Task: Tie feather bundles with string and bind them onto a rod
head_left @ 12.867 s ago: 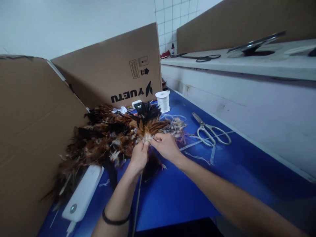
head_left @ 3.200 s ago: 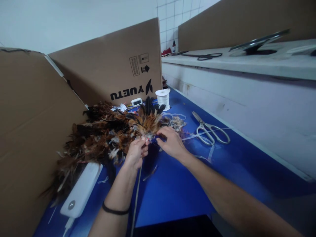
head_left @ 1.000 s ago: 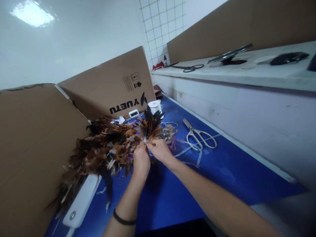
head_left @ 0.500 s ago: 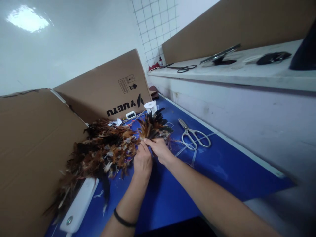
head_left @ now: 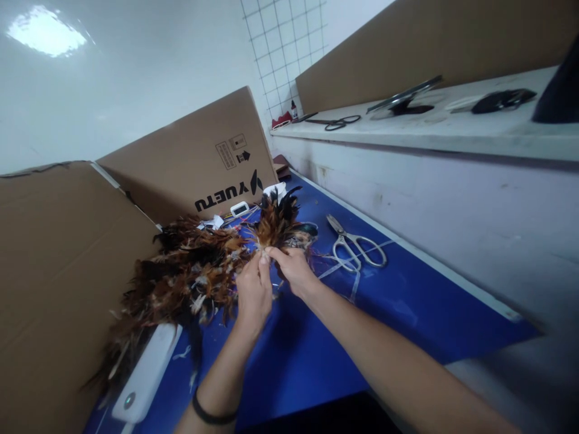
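Observation:
A bunch of brown and black feathers point(head_left: 275, 220) fans upward from between my two hands. My left hand point(head_left: 254, 286) pinches it at the pale base, thumb and fingers closed. Beside it, my right hand point(head_left: 293, 268) also grips the base, its thumb pressed near the left fingertips. The exact spot under the fingers is hidden. To the left lies a large heap of brown, black and whitish feathers point(head_left: 181, 271) on the blue table point(head_left: 325, 361). Metal scissors point(head_left: 355, 244) lie with handles toward me, right of my hands.
Cardboard panels point(head_left: 181, 163) stand behind and left of the heap. A white spool point(head_left: 277, 190) is partly covered by the feathers. At the left front lies a white device point(head_left: 147, 374). A white shelf point(head_left: 429, 132) on the right carries black-handled scissors point(head_left: 339, 122) and other items.
My left hand has shifted slightly left and its thumb now stands more upright. The feather bunch is more upright and now covers more of the spool.

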`<state>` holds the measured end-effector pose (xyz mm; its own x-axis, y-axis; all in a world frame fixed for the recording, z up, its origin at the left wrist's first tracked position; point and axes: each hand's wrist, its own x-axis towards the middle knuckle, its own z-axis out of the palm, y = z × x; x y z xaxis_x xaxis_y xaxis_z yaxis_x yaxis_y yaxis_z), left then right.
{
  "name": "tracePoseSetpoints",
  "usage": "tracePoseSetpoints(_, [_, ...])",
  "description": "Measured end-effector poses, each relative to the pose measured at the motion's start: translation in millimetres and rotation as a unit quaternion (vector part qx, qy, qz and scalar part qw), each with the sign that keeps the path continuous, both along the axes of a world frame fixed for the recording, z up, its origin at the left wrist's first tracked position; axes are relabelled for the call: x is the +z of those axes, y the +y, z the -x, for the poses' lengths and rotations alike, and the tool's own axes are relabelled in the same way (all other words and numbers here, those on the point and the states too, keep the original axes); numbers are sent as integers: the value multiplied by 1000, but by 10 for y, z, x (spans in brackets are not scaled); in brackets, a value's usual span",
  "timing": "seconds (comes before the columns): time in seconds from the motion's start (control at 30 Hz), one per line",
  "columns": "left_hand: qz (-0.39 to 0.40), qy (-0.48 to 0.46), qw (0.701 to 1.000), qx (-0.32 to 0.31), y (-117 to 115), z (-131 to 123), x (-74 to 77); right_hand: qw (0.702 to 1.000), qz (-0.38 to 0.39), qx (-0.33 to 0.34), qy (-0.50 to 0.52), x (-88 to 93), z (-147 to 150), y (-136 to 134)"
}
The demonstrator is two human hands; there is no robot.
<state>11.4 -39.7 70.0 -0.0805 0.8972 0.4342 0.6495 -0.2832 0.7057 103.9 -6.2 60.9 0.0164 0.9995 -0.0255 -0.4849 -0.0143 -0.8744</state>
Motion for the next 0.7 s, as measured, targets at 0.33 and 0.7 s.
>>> tracePoseSetpoints(0.33, [304, -375, 868, -114, 168, 176, 138, 997, -57, 30, -41, -51, 0, 17])
tracePoseSetpoints(0.7, [406, -474, 749, -222, 152, 280, 63, 980, -112, 83, -141, -108, -16, 44])
